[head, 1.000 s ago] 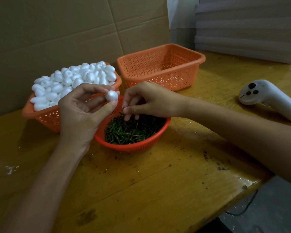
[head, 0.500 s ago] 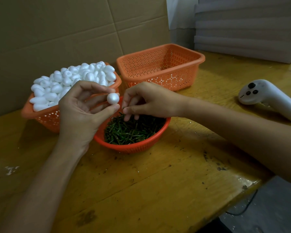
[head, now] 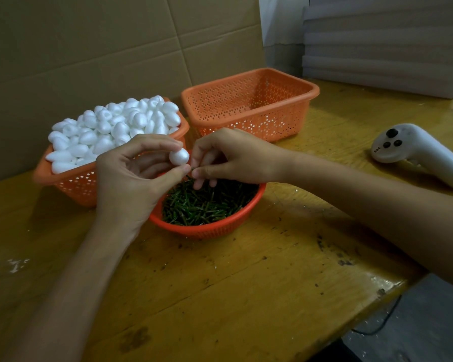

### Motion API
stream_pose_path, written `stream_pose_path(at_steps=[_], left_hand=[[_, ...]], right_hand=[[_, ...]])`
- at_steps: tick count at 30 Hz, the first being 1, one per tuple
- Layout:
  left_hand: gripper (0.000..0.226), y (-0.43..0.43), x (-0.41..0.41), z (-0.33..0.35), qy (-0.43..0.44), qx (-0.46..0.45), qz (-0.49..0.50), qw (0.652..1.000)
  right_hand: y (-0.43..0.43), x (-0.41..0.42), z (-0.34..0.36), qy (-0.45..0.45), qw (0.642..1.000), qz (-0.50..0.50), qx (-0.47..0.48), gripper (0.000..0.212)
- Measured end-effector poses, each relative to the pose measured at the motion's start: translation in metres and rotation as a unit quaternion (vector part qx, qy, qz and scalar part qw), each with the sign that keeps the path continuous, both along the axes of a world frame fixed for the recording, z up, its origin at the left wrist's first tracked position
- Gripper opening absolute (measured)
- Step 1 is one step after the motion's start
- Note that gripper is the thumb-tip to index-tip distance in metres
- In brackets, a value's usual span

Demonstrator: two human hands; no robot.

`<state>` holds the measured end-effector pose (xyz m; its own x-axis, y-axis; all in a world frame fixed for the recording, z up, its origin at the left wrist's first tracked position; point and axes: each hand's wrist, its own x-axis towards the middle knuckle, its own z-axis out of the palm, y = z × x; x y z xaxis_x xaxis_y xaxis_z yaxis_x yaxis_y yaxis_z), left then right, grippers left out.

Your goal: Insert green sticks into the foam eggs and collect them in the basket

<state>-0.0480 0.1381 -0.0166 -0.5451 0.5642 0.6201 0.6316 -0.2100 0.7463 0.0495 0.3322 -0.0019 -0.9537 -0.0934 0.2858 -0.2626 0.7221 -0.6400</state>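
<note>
A wooden table (head: 220,283) seen from above by the person working at it, with brown cardboard (head: 89,48) standing along its far edge. Toward the far left corner sits an orange basket (head: 71,178) heaped with white foam eggs (head: 110,129). Just in front of it the left hand (head: 131,178) is raised, its thumb and fingertips curled round a single foam egg (head: 179,155), held above the near rim of that basket. Directly below and to the right, at the middle of the table, is a round orange bowl (head: 207,231) full of short green sticks (head: 207,205). Over the bowl the right hand (head: 230,155) pinches what appears to be one green stick (head: 192,169) between thumb and forefinger. Only a dark tip shows, just below the egg and nearly touching the left thumb. Behind the bowl, toward the far edge, stands an empty rectangular orange basket (head: 246,124), which is probably where finished eggs go. A white handheld controller (head: 413,150) lies near the right edge. The step under way looks like the insertion itself. To do it well, the stick's tip should meet one end of the egg squarely and be pushed along the egg's long axis, with the left fingers bracing the far side gently so the soft foam does not dent or split.
</note>
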Motion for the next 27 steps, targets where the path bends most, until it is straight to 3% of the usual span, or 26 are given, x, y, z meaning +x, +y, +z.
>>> stream_pose_path(at_steps=[12, 27], left_hand=[[0.040, 0.0006, 0.0022, 0.0014, -0.007, 0.011, -0.012, 1.000], [0.031, 0.0016, 0.0048, 0.0018, -0.008, -0.011, 0.020, 1.000]], right_hand=[[0.0005, -0.0002, -0.0005, 0.003, 1.000, 0.004, 0.010, 0.010], [-0.0006, 0.0006, 0.0004, 0.002, 1.000, 0.001, 0.013, 0.011]])
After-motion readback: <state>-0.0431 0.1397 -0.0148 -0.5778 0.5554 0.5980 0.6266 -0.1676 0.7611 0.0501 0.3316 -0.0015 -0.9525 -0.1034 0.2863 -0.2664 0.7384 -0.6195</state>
